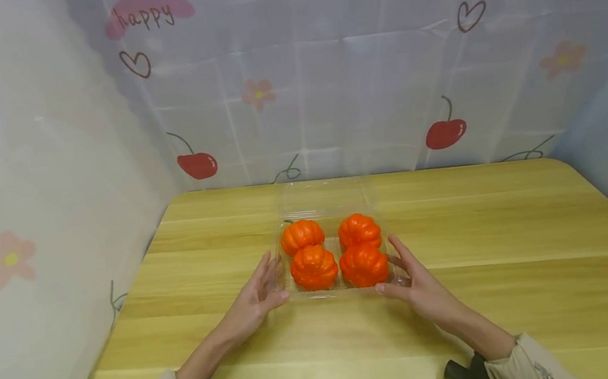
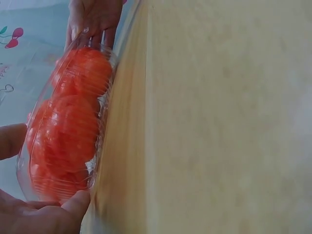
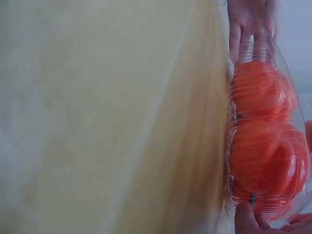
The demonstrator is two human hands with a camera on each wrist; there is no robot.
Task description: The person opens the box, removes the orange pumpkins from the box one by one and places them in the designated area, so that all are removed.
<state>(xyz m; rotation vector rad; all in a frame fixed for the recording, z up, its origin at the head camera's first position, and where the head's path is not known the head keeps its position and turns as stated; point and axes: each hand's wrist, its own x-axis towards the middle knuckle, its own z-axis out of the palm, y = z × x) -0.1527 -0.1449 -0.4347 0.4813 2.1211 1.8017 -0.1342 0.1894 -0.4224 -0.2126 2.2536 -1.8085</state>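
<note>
Head view: clear rectangular plastic container near the middle of the pale yellow wood-grain tabletop, hinged clear plastic lid open toward the far side. Inside, two by two: glossy orange ribbed back-left pumpkin, green stem showing; front-left pumpkin; back-right pumpkin; front-right pumpkin, same colour and lobed shape. In each pair, front against back; clear gap between left and right pairs.

Bare left hand at the container's left end, fingers and thumb grasping its wall. Bare right hand at the right end, same grasp, mirrored. Left wrist view: fingertip low by the base, thumb up near the rim. Right wrist view: much the same. Impossible to tell whether resting or slightly raised; very near the tabletop either way.

Step in hand, by judgement: steadying or positioning the loaded, uncovered container, both ends held.

Next move, as a guess: for a lift or slide, even pressure from both ends, support low, level travel against rolling. For covering, release of one end first, then a reach past the back pumpkins, watching for a tight fit.
</note>
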